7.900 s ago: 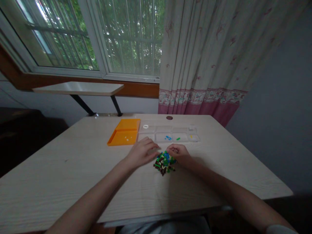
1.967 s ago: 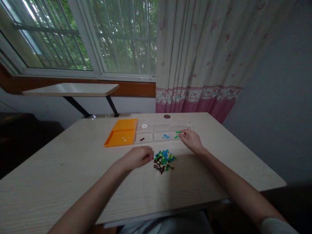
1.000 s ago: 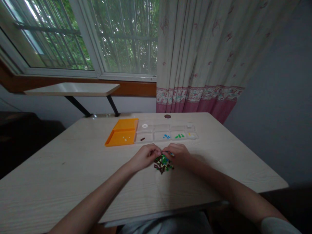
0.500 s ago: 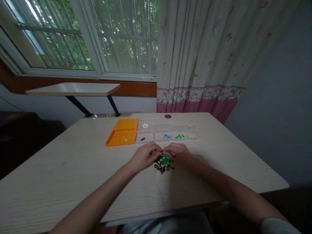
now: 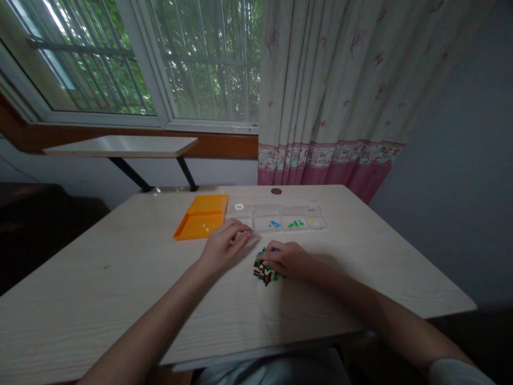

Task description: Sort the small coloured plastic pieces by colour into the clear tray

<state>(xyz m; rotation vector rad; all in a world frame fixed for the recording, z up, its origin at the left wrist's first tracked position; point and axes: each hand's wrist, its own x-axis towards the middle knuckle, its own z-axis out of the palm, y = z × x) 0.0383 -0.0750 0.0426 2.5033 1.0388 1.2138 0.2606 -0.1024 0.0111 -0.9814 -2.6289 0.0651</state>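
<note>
Left hand [image 5: 225,243] at the clear tray [image 5: 266,211], thumb near fingertips — too small to tell whether pinching anything | right hand [image 5: 289,259] over the pile of coloured pieces [image 5: 263,274], fingers bent — grip hidden | pile on the tabletop [image 5: 120,299], nearer than the tray

A: And here's the desk [image 5: 132,267], pale wood grain stretching down toward its near edge, smooth, matt-looking!

B: Orange plastic tray [image 5: 206,202] toward the far edge, smooth-walled with a soft sheen; beside it, a clear plastic tray [image 5: 266,210], slick and glinting.

A: Mid-desk, small pieces [image 5: 262,274], hard plastic by the look!

B: Far left corner, a glossy pale shelf [image 5: 124,144] on dark, metal-looking legs [image 5: 130,175]!

A: And past the far edge, the curtain [image 5: 332,80]: soft folded cloth, matt all down.
</note>
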